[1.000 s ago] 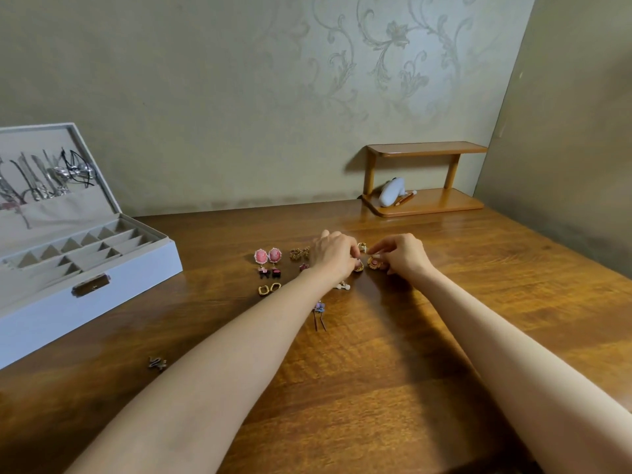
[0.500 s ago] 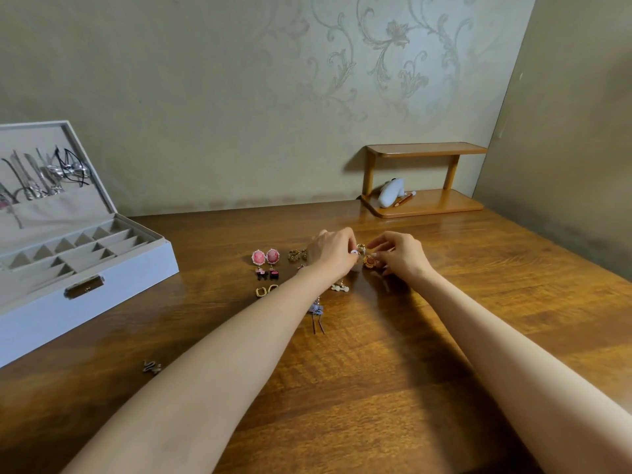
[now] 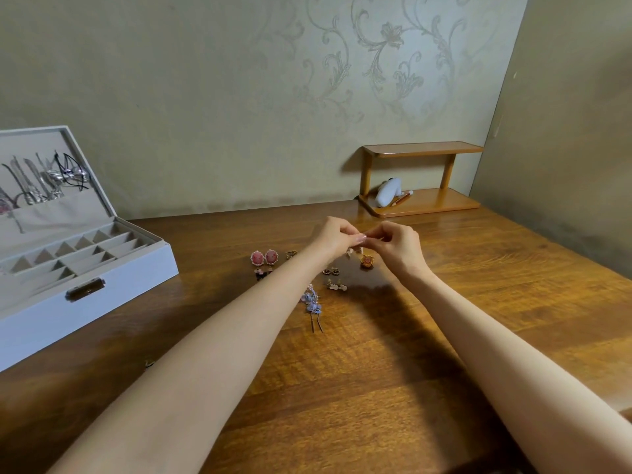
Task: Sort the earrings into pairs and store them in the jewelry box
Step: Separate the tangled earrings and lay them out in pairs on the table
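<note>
1. A small pale earring [image 3: 350,253] hangs in the air just beneath the fingertips of both hands. It is too small for its shape to be made out.
2. The left hand [image 3: 333,236] and right hand [image 3: 398,242] are lifted off the wooden table [image 3: 342,388]. Their fingers are curled and their tips touch, both pinching at the earring's top. It is probably held up like this for a closer look, or to work its fastening.
3. Just below the right hand, an orange round earring [image 3: 366,261] lies alone on the table, possibly awaiting its match.
4. Below the left hand, on the person's side, lie a small dark pair [image 3: 330,271], a pale pair [image 3: 337,286] and some purple flower earrings [image 3: 311,299]. They are grouped in twos and appear already matched.
5. Left of the left wrist, a pink oval pair [image 3: 264,258] sits side by side.
6. Well to the left of the left hand, the jewelry box [image 3: 143,249] stands with its lid up and its divided compartments exposed, ready to take the pairs. Storing does not seem to have begun.
</note>
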The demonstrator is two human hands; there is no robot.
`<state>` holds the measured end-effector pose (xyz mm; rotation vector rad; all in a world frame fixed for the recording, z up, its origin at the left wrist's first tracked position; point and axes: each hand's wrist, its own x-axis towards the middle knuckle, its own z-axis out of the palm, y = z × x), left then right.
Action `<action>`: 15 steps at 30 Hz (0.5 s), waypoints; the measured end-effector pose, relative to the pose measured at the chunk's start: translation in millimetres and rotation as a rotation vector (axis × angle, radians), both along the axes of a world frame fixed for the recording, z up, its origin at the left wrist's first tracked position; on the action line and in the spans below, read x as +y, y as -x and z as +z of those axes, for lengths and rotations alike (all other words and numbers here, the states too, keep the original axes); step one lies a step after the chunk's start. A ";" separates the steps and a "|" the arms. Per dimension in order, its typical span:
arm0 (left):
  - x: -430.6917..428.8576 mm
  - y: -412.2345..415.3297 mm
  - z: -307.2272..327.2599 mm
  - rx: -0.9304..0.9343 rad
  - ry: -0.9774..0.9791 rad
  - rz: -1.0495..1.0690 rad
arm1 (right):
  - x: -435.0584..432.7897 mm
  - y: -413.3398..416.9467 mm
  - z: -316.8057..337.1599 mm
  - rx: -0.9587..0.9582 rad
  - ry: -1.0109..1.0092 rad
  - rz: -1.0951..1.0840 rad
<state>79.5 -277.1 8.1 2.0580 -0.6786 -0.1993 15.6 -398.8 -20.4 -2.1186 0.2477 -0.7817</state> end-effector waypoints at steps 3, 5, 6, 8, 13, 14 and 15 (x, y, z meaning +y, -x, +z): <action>-0.2 -0.3 -2.0 -0.048 -0.004 0.015 | 0.0 -0.1 0.6 0.002 -0.157 0.022; -1.7 0.2 -4.0 -0.053 0.042 0.046 | 2.8 0.2 1.6 0.002 -0.248 0.027; -1.7 -0.5 -4.9 -0.062 0.062 0.070 | 3.9 0.8 2.3 0.005 -0.279 0.033; -0.9 -2.1 -5.7 -0.095 0.056 0.110 | 3.8 2.4 3.8 0.027 -0.290 0.058; -1.2 -6.6 -13.6 -0.222 -0.205 0.113 | -6.3 1.8 -1.6 0.148 -0.041 -0.088; -2.1 -6.6 -16.2 -0.234 -0.250 0.115 | -8.2 1.6 -3.7 0.189 -0.013 -0.100; -3.1 -6.7 -18.7 -0.243 -0.278 0.116 | -9.1 1.6 -5.7 0.235 0.008 -0.092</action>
